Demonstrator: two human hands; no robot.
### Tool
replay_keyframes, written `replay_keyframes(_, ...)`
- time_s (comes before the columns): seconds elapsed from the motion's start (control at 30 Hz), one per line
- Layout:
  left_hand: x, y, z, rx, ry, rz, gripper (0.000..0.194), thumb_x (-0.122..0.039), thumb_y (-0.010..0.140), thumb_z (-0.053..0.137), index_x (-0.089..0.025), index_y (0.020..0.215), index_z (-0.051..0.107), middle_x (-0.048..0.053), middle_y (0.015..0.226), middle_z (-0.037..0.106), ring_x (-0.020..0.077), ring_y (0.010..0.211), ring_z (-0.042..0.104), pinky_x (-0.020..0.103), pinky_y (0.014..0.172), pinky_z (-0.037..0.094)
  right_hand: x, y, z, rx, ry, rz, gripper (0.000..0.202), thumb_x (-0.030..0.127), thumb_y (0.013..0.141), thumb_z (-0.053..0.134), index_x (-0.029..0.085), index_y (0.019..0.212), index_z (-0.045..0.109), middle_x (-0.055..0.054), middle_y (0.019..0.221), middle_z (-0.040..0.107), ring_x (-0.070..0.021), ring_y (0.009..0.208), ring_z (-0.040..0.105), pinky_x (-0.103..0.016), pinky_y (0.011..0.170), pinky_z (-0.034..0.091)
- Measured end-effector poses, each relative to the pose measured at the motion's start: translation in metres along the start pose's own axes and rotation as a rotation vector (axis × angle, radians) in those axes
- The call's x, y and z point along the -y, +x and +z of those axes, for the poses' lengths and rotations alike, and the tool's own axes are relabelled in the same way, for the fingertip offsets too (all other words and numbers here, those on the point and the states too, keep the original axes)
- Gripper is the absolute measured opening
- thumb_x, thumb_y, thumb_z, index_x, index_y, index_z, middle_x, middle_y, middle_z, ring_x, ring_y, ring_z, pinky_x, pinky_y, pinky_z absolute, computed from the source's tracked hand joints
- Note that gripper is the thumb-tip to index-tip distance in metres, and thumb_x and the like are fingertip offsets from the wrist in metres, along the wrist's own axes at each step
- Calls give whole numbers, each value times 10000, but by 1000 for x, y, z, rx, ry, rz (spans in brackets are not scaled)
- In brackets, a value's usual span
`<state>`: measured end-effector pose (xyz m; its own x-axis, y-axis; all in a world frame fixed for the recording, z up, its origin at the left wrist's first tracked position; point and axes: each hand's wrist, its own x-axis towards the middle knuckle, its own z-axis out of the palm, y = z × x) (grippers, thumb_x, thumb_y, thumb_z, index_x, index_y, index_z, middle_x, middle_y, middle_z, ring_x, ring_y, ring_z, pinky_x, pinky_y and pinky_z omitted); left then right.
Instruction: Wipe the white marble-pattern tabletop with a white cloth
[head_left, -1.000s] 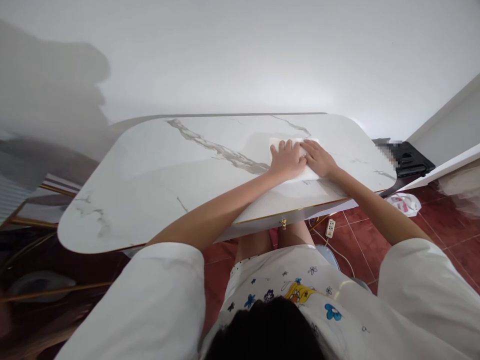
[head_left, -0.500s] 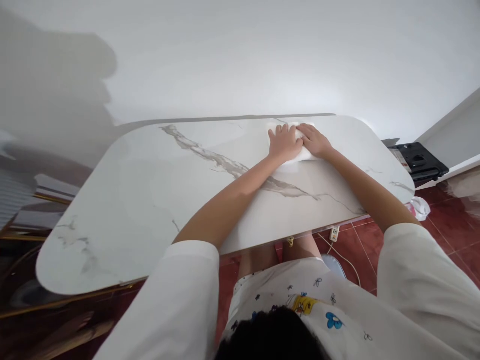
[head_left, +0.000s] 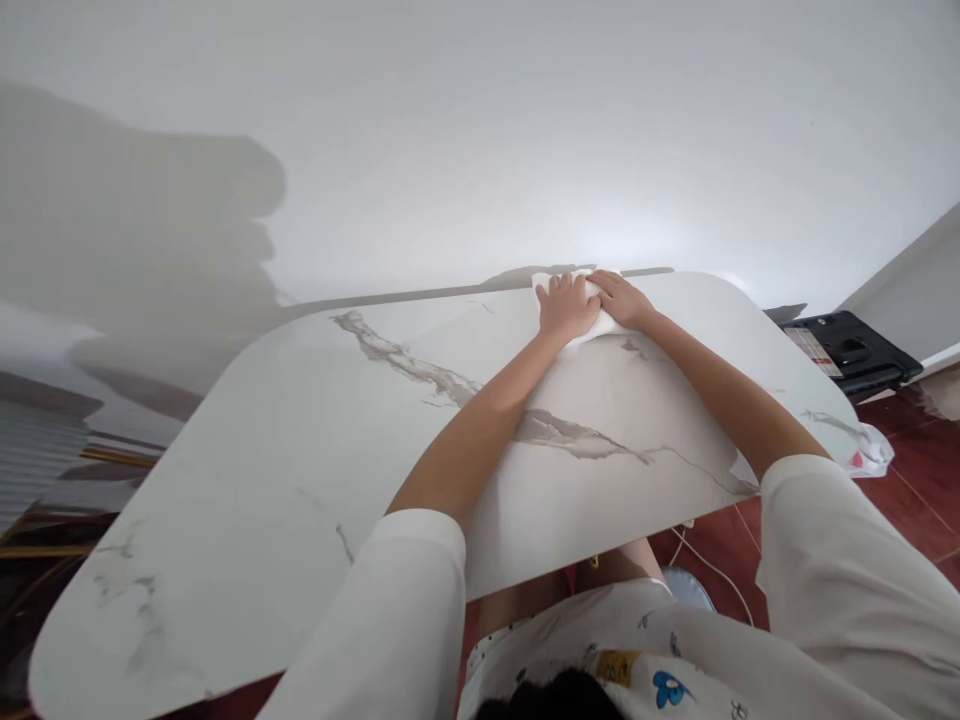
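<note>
In the upper middle of the frame, right of centre, one white cloth (head_left: 598,328) lies at the far edge of one marbled tabletop (head_left: 247,480). We cover it with our left hand (head_left: 568,307), fingers spread, and our right hand (head_left: 621,300), flat, fingers closer together. At far right we count one white bag (head_left: 874,452), contents unclear, and one black plastic object (head_left: 855,352).

A white top (head_left: 720,645) is worn — wide short sleeves (head_left: 847,550), blue flower (head_left: 667,688) print.
</note>
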<state>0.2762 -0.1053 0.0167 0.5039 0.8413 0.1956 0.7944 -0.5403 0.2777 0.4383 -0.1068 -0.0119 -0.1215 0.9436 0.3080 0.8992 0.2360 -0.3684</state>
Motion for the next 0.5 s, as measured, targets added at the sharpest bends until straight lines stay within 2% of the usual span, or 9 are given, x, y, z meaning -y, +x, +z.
replay_keyframes(0.23,-4,9,5,-24,42,6,477,-362,940,304,-216,1359,481,117,1416,505,305,1333,393,525,1112,286,-10,4,-1,30,-37,8,550,259,914,335,148,1433,483,-92,1506,479,-285,1419,370,-504,1206,264)
replay_keyframes(0.5,-23,26,15,-29,23,36,464,-378,951,307,-212,1340,497,113,1413,525,302,1329,404,527,1113,288,-33,0,-13,29,-65,72,530,264,927,329,188,1425,493,-71,1499,493,-264,1422,377,-497,1200,283)
